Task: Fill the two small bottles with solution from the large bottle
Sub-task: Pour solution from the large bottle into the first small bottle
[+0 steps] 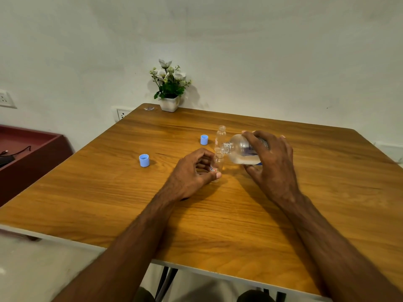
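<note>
The right hand (pixel 270 162) grips one tilted large bottle (pixel 244 152). The left hand (pixel 192 173) clasps one of two small bottles (pixel 217 167). Two blue caps (pixel 144 160) stand on the table (pixel 109 192).

One cam, on my head, wide-angle, looking forward and down over the table (pixel 218 214) toward the wall (pixel 261 51). My forearms run in from the bottom edge; hands sit mid-frame, near.

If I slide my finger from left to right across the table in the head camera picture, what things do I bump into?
Nearer blue cap → flower pot → farther blue cap → small bottle held in the left hand → large bottle tipped in the right hand. The other small bottle overlaps these, so I skip it.
</note>
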